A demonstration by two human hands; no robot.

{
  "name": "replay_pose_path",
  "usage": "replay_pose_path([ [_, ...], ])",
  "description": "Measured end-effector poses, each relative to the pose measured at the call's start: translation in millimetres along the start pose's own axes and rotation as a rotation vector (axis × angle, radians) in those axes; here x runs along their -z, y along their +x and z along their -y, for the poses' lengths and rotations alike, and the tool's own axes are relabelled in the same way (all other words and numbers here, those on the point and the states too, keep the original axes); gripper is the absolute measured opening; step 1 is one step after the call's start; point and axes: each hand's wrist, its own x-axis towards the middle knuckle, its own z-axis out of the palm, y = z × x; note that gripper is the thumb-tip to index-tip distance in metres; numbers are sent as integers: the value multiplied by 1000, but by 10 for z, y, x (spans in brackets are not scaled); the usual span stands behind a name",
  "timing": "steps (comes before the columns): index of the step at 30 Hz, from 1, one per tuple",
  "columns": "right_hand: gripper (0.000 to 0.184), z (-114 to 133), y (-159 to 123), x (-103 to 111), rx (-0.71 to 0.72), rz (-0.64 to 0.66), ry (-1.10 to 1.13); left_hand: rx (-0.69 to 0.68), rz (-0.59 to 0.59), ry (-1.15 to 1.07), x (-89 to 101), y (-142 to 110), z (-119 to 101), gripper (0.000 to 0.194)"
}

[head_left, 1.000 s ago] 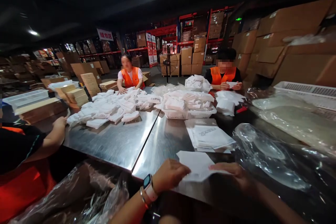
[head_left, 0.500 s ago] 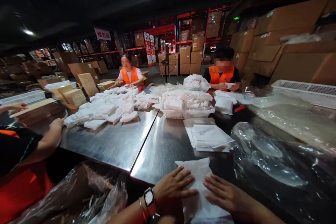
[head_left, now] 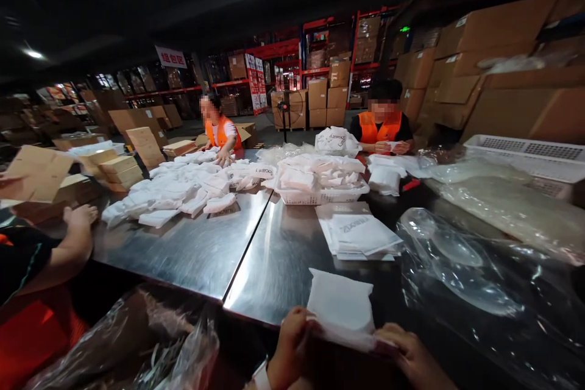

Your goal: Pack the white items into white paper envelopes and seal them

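Observation:
A white bag (head_left: pixel 342 301) with something flat inside lies at the near edge of the table in front of me. My left hand (head_left: pixel 291 335) is closed on its near left corner, and my right hand (head_left: pixel 404 347) pinches the near right corner. Between them the bag's near end is stretched and hangs toward me. Just beyond it rests a stack of flat white printed bags (head_left: pixel 363 234). Farther back a white basket (head_left: pixel 315 196) is heaped with filled white bags.
A pile of filled white bags (head_left: pixel 178 192) covers the table's far left. Clear plastic bags (head_left: pixel 461 268) lie on the right. Two co-workers in orange vests sit across the table; a third at left handles a cardboard box (head_left: pixel 39 173). A plastic-lined bin (head_left: pixel 137 341) stands below the edge.
My hands went from lying flat on the bag to gripping its near corners, and its near end is now drawn up shorter. The co-worker at left has raised a box.

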Motion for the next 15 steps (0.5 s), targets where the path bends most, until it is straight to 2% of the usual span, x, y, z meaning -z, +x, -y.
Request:
replay_pose_path([
  [2,68,17,35,-76,-152,-129,23,189,-95,0,-84,3,-6,56],
  [4,69,-48,66,-183,-228,-259,28,310,-171,7,-165,27,-2,58],
  [9,64,-253,117,-427,-282,-514,-20,326,-198,168,-248,125,-7,54],
  [12,66,-211,159,-440,-306,-560,-38,294,-190,256,-248,167,-14,51],
  [15,71,-99,207,-389,-301,-545,-48,280,-182,284,-243,199,-14,50],
])
